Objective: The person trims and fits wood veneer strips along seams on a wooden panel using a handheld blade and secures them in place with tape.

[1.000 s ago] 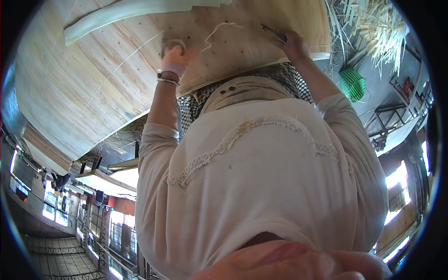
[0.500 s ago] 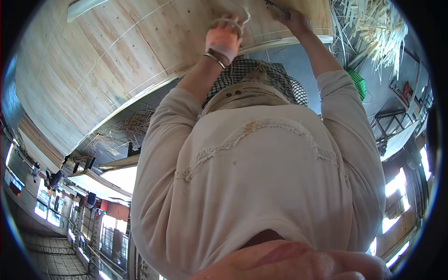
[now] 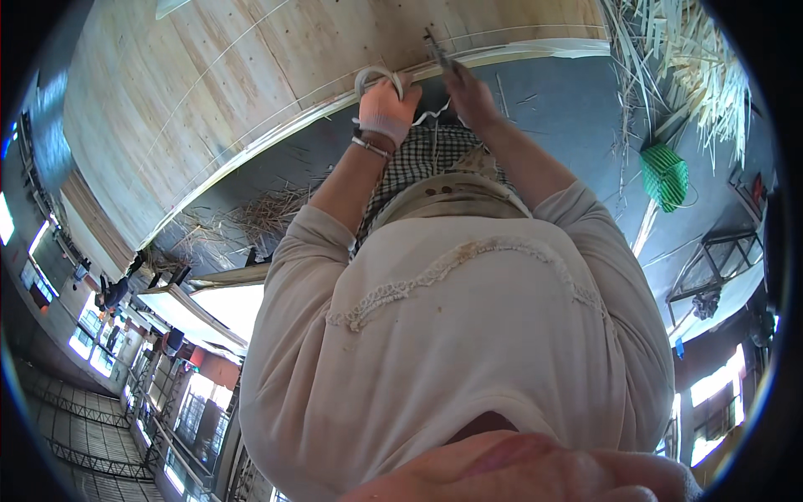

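Currently in grasp: pale ring and slim dark tool, at the near edge of a wooden panel.
Left hand, gloved, fingers curled on the pale ring; right hand, bare, closed around the slim dark tool, tip forward, over the panel. Thin white strip, wavy, between the two, below the edge. Advisable handling: tool tip clear of the glove, ring steady, strip free of snags.
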Demonstrator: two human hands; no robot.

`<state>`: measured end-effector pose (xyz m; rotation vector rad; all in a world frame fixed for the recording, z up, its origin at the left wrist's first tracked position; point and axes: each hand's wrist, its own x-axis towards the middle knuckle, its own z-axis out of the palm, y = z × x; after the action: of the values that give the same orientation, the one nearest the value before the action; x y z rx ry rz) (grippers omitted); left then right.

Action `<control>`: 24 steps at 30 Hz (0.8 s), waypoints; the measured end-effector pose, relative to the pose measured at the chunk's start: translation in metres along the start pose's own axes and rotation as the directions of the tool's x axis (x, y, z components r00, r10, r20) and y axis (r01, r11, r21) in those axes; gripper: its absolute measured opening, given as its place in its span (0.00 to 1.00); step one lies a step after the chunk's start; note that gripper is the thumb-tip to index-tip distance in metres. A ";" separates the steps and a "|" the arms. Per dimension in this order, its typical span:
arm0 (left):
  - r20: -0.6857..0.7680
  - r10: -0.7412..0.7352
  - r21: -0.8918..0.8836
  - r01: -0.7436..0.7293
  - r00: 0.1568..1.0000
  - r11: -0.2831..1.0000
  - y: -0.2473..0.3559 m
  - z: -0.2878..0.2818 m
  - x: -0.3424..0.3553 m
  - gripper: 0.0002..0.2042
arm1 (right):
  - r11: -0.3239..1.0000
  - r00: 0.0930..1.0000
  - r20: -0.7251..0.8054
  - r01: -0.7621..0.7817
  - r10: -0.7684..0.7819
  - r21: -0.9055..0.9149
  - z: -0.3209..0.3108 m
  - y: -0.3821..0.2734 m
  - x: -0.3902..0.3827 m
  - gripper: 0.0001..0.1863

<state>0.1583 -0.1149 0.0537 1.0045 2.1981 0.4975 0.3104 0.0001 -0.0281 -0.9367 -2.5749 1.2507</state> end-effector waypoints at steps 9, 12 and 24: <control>-0.038 -0.089 0.052 0.091 0.995 0.994 -0.004 0.002 0.073 0.23 | 0.923 0.967 -0.069 -0.209 0.243 0.323 0.042 -0.035 0.026 0.25; 0.043 -0.167 0.114 0.162 0.985 0.980 -0.011 -0.002 0.083 0.24 | 0.862 0.925 -0.044 -0.334 0.378 0.380 0.040 -0.060 0.031 0.24; 0.279 -0.144 0.194 0.091 0.949 0.977 -0.018 -0.002 0.090 0.35 | 0.817 0.853 -0.045 -0.481 0.520 0.318 0.051 -0.061 0.017 0.26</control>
<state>0.1035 -0.0569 0.0076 0.9631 2.0440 0.0881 0.2495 -0.0521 -0.0182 -1.6300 -2.0155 1.5743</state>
